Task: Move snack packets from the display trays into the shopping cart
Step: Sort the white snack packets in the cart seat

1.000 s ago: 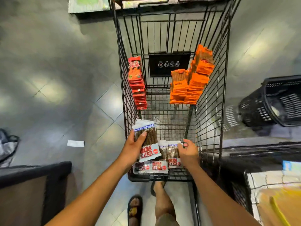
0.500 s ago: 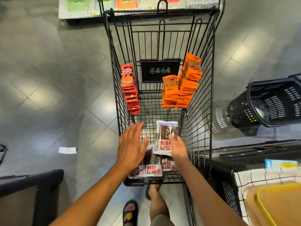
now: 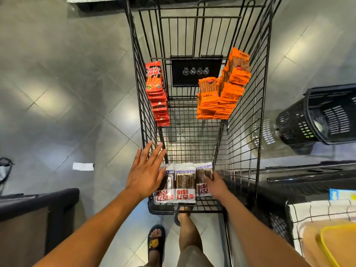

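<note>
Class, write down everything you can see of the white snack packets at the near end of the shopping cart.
Three white packets show, side by side and face up, on the wire floor at the near end of the cart. Each looks like glossy white film with a clear window showing brown sticks, blue lettering at the far end and a red label nearer. The left hand, fingers straight, covers the leftmost one's edge; the right hand grips the rightmost.

Packets [image 3: 184,184] lie nearest in the cart [image 3: 163,211]; left stack [image 3: 157,97], right stacks [image 3: 221,97] seemingly against its walls
</note>
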`<state>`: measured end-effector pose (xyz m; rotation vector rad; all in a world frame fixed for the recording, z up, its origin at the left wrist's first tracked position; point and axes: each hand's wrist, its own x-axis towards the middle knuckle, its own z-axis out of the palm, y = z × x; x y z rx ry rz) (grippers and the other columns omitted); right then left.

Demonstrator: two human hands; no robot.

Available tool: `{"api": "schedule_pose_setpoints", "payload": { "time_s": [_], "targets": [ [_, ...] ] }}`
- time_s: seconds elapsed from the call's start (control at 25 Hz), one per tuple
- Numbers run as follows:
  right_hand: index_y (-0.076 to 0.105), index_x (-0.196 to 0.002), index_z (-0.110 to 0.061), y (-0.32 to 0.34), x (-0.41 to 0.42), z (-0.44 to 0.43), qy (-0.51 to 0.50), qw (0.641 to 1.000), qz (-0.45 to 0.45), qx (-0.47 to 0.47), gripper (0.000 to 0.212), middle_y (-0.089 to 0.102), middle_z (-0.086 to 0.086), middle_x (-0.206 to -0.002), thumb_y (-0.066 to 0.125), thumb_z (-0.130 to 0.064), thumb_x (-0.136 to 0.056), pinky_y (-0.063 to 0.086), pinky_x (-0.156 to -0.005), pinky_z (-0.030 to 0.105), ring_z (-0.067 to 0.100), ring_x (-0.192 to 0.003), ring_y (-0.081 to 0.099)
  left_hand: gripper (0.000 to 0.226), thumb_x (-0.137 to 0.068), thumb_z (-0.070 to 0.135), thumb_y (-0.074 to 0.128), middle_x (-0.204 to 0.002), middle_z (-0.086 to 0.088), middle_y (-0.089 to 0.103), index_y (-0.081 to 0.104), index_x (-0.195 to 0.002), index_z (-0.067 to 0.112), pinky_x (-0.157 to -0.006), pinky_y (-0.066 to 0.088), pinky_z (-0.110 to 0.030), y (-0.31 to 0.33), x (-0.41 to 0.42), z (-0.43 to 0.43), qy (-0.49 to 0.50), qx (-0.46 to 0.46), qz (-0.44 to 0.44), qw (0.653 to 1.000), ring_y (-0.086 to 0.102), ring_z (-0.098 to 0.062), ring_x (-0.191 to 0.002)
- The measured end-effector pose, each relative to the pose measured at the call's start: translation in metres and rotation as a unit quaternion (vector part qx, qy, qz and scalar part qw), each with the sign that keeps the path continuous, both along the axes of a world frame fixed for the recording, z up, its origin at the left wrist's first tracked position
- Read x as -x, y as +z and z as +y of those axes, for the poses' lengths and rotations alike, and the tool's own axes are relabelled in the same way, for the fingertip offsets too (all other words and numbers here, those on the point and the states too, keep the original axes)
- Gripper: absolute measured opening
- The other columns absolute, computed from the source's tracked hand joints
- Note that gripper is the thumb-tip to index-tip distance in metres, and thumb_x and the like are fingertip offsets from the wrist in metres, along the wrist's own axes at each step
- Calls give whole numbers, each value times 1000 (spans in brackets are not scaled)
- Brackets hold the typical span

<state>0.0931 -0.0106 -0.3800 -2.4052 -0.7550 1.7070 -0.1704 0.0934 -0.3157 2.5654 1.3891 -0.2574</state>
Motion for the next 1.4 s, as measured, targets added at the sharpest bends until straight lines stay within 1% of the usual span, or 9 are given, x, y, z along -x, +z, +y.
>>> {"api": "schedule_pose_setpoints", "payload": {
  "time_s": [0.08,0.16,0.52,0.64,0.76,0.92,1.08,1.24,1.4],
  "targets": [
    [41,-144,-11,-9,8,0,68,993,-87,31,49,40,16,-145,48,-37,-103,40,-110,48,35,-132,43,62,-105,51,32,-171,1,12,29,-161,24,-128,-2,-49,-1,-1,0,1,-6,5,1000,-6,-25,-159],
    [37,-145,-7,-7,16,2,73,988,-132,30,52,39,18,-142,52,-33,-102,44,-105,47,36,-128,46,62,-105,51,33,-171,0,15,30,-161,25,-127,-2,-50,-1,-1,0,1,0,7,1000,-4,-25,-159],
    [45,-137,-13,30,9,-4,59,992,-105,29,48,46,9,-124,58,-35,-96,52,-89,36,24,-107,55,58,-106,54,23,-171,0,19,37,-156,28,-128,-4,-44,19,5,-7,16,69,-31,997,-1,-22,-159],
    [46,-144,-18,64,13,-15,63,992,-98,-37,47,46,10,-138,57,-27,-99,52,-81,25,16,-99,59,59,-106,54,22,-169,-1,24,38,-156,26,-127,5,-43,38,13,-29,24,100,-65,993,7,-22,-159],
    [55,-137,-20,100,25,-41,59,982,-124,-126,42,49,7,-138,61,-28,-96,46,-105,37,24,-121,55,66,-102,58,16,-169,-1,25,36,-156,26,-127,13,-43,61,28,-56,14,111,-76,991,12,-24,-158],
    [58,-134,-22,151,59,-100,67,961,-166,-212,47,50,0,-134,70,-31,-89,40,-112,39,22,-129,48,70,-100,60,18,-167,-5,30,37,-157,25,-125,19,-44,94,55,-108,-29,92,-93,991,20,-28,-156],
    [54,-138,-26,198,106,-184,52,945,-187,-262,56,43,-1,-143,70,-41,-87,34,-115,34,21,-137,38,75,-97,65,14,-170,2,20,27,-161,29,-125,12,-35,123,80,-164,-89,97,-103,986,16,-22,-157],
    [53,-138,-28,238,145,-277,-2,931,-209,-298,54,40,-4,-146,70,-41,-88,26,-113,25,14,-140,34,63,-102,60,29,-166,3,29,38,-155,27,-122,31,-43,159,91,-215,-184,69,-161,967,26,-22,-153],
    [55,-136,-25,253,168,-377,-71,919,-246,-301,52,43,-1,-144,72,-35,-88,26,-112,24,15,-137,38,58,-103,55,36,-162,-1,36,44,-151,25,-118,37,-45,176,88,-278,-259,75,-196,943,33,-25,-150]
  ]
}}
